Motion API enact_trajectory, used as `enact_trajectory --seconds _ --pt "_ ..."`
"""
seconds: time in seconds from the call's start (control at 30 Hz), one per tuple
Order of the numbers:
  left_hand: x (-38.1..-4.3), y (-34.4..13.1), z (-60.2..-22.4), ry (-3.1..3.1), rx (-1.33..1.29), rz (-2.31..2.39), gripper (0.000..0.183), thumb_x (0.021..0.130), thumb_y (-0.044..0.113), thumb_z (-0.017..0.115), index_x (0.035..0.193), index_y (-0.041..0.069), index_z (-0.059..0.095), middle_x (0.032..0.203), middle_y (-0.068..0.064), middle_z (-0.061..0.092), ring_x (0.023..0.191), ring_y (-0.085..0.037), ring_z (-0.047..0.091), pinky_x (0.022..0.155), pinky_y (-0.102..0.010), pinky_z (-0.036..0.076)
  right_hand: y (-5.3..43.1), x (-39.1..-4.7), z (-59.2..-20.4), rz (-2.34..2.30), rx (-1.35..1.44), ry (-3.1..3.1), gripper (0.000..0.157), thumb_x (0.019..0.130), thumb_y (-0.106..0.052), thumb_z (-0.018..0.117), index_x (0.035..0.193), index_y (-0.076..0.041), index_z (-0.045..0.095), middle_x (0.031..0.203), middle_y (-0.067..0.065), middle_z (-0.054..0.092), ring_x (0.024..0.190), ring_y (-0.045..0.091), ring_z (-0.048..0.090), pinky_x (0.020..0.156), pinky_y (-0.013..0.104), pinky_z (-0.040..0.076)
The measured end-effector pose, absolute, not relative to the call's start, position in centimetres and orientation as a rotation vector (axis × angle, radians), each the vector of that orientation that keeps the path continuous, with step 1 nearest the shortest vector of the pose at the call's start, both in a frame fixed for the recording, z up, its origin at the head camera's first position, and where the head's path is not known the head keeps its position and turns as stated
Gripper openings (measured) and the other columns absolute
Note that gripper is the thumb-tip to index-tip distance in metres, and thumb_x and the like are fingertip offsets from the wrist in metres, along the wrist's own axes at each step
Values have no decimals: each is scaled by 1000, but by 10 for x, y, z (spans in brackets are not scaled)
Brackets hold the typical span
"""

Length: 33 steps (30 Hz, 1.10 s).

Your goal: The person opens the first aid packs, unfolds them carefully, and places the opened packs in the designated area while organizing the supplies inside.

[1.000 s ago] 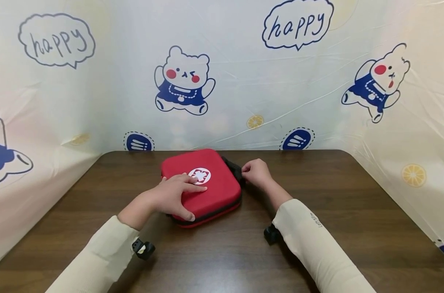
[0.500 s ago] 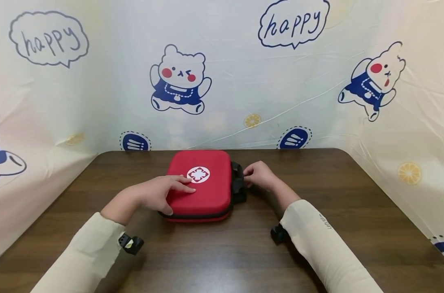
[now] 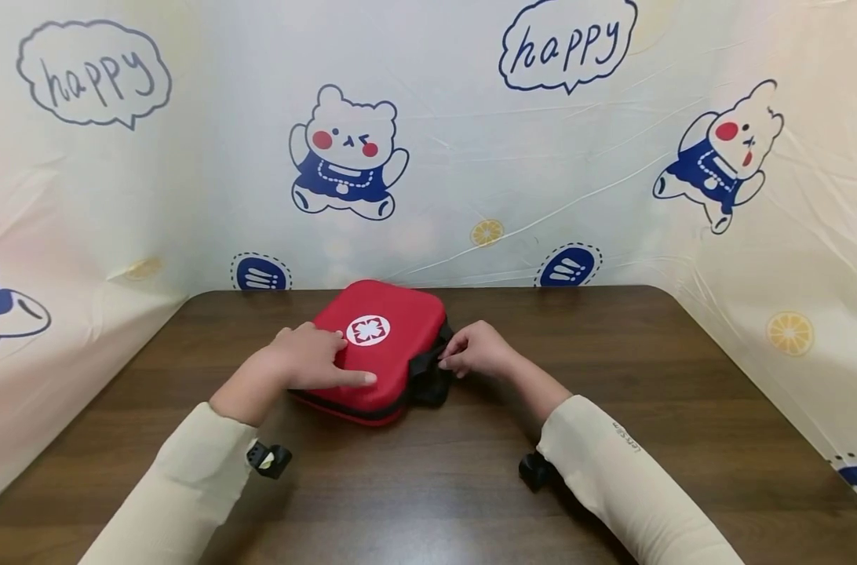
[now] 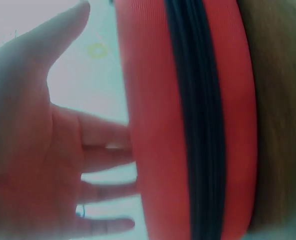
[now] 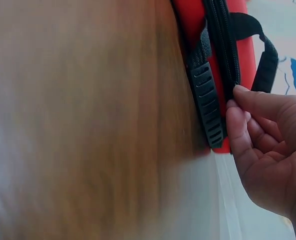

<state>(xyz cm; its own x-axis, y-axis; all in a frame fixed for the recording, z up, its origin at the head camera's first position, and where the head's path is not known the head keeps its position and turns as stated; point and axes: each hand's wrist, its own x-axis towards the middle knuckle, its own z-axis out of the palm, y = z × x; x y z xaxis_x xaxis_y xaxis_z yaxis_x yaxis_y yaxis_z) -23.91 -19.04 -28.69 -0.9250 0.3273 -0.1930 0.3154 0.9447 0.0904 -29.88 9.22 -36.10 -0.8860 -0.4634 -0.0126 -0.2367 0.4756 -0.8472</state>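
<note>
A red first-aid case with a white round emblem lies on the table, its handle side turned to the front right. My left hand rests on top of its left part, fingers relaxed and thumb spread. In the left wrist view, the black zipper band runs along the case's side. My right hand is at the handle side. Seen from the right wrist, thumb and forefinger pinch at the zipper, between two black handle straps, one with a ribbed grip; the zipper pull itself is hidden by the fingertips.
The brown wooden table reaches back to a pale curtain printed with bears and the word happy. Small black cameras sit at the left cuff and the right cuff.
The case has turned clockwise, seen from above, its handle side swinging from the back right to the front right. My right hand has moved slightly left and nearer, staying beside the handles.
</note>
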Motion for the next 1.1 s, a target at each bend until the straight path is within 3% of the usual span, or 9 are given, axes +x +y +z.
enact_trajectory --seconds 0.13,0.33,0.53,0.8,1.1 --pt "-243 -181 -294 2920 465 55 98 67 73 69 137 5 54 131 -21 53 117 -41 46 89 -63 45 87 -293 -360 -1340 -585 2465 5 82 -5 77 84 -1 76 77 5 71 58 17 65 63 32 58" --pt "-247 -178 -303 2946 495 134 96 66 68 74 143 16 49 135 -19 51 120 -41 46 84 -61 50 84 -290 -360 -1342 -562 2472 5 81 -6 78 83 -2 76 77 5 71 59 19 65 64 34 58" --pt "-245 -173 -306 2990 503 206 92 65 62 78 139 14 52 132 -18 53 118 -41 47 82 -64 49 84 -286 -358 -1307 -547 2542 4 82 -7 78 82 -3 76 74 3 70 58 21 65 63 33 58" --pt "-243 -187 -305 2964 602 266 89 64 55 81 140 16 54 140 -17 47 129 -42 38 91 -70 41 93 -284 -356 -1285 -512 2577 4 83 -7 76 80 -3 76 74 3 69 58 19 65 64 33 58" --pt "-239 -204 -296 2843 649 334 89 61 40 88 140 17 55 143 -17 45 130 -41 36 86 -64 48 123 -290 -357 -1236 -460 2665 4 83 -8 77 81 -4 76 78 3 71 59 16 65 64 32 58"
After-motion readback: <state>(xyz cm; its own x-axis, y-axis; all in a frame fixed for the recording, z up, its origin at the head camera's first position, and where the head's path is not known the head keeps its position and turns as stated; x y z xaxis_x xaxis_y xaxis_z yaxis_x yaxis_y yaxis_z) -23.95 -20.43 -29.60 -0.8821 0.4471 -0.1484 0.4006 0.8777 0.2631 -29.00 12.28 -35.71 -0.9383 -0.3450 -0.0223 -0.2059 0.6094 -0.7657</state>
